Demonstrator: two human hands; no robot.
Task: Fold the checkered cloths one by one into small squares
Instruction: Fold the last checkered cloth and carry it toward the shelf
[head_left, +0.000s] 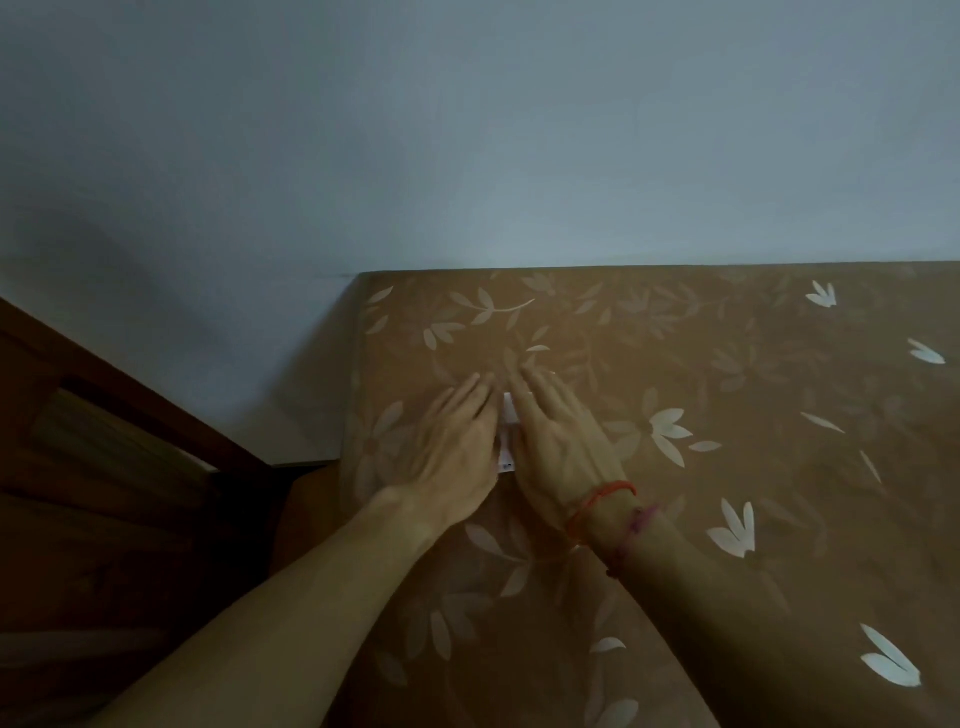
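We are facing a pale wall at 12 o'clock. The brown flowered surface is meeting it and spreading wide toward 3 o'clock, and its left edge is dropping off at 9 o'clock beside dark wooden furniture. We are pressing our left hand and right hand flat, fingers straight and gripping nothing, onto the cloth. Only a white sliver of it is showing between them, running 12 to 6.

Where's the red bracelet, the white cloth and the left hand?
red string bracelet (605, 496): head view, thread across the wrist.
small white cloth (509, 411): head view, its uncovered strip.
left hand (457, 447): head view, its back.
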